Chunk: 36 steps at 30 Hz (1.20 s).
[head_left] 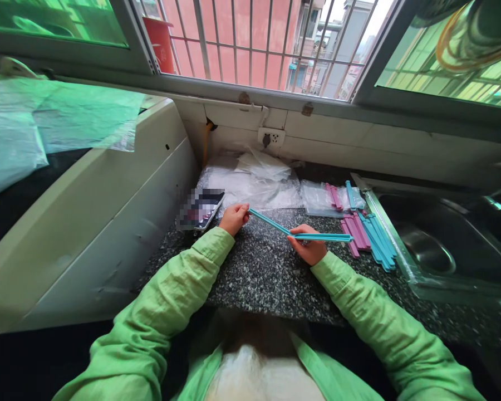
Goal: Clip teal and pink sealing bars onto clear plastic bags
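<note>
A long blue bag clip (271, 221) is unfolded into a wide, shallow V over the speckled counter. My left hand (235, 218) pinches its left end. Around the bend where the two strips meet, my right hand (308, 248) is closed, and one strip runs on to the right past it. To the right of that hand lie pink bag clips (356, 233) and blue bag clips (378, 242) in a row, several of each. Behind them a small clear plastic bag (317, 199) has more pink and blue clips on it.
Clear plastic bags (254, 181) are heaped against the tiled wall under a socket (271, 137). A phone (211, 205), partly pixelated, leans near my left hand. The metal sink (404, 259) borders the right side. A large pale appliance (121, 234) stands left; a barred window is ahead.
</note>
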Each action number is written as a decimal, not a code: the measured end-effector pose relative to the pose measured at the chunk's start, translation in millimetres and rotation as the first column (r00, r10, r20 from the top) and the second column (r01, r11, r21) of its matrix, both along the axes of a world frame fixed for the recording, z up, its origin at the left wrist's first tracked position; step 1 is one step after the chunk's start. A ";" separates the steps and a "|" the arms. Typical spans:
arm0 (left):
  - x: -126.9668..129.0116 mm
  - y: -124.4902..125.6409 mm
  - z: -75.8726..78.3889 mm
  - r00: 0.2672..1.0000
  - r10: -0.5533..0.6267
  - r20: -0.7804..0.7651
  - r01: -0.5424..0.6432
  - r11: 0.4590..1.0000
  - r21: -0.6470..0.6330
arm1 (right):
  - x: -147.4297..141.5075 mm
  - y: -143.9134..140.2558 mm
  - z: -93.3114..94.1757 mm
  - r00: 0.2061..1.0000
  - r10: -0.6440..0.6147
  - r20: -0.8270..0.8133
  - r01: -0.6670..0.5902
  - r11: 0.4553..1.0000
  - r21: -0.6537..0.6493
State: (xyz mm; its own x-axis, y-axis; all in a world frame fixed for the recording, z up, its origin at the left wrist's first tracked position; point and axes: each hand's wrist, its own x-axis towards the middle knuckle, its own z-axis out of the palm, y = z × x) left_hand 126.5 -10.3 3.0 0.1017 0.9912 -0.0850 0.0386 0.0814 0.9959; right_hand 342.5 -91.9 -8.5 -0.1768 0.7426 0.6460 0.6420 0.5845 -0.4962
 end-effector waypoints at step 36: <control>-2.0 -2.7 -1.2 0.974 0.051 -0.221 -0.015 0.987 0.161 | 15.2 -12.7 23.5 0.978 -0.180 -0.106 0.193 0.972 0.133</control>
State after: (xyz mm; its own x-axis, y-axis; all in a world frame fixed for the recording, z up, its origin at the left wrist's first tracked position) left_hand 124.6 -12.9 1.8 0.0650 0.9963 0.0553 0.2619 -0.0705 0.9625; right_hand 357.6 -104.6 15.0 0.0214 0.6564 0.7541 0.7017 0.5274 -0.4790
